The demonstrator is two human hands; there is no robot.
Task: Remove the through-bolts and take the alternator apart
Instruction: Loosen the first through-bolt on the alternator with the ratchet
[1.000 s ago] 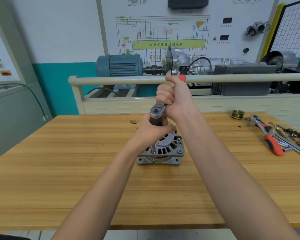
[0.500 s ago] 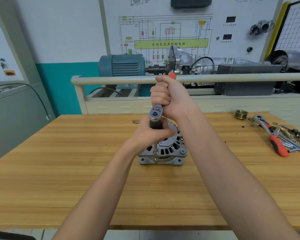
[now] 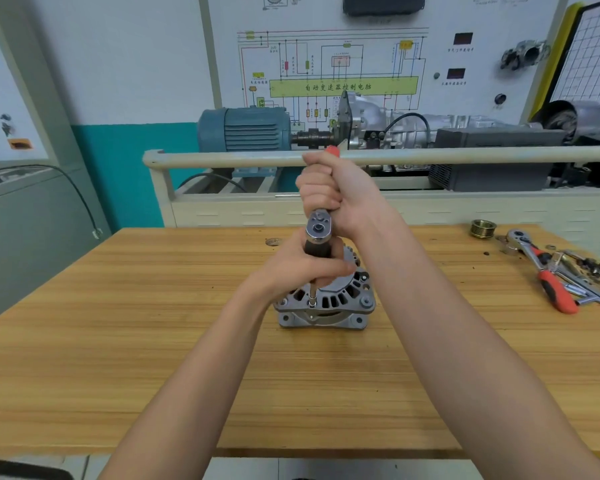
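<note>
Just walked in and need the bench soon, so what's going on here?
A person is working on an alternator standing on the wooden table. The right hand grips the handle of a ratchet wrench, while the left hand holds the dark extension under its head. The socket sits on a bolt at the alternator's near rim, and the housing is in one piece. A second red-handled ratchet, loose tools and a pulley lie at the table's right end.

"自动变速器控制电脑" on the green bar (image 3: 343,87) of the wall wiring diagram (image 3: 329,67) (smaller labels illegible)
</note>
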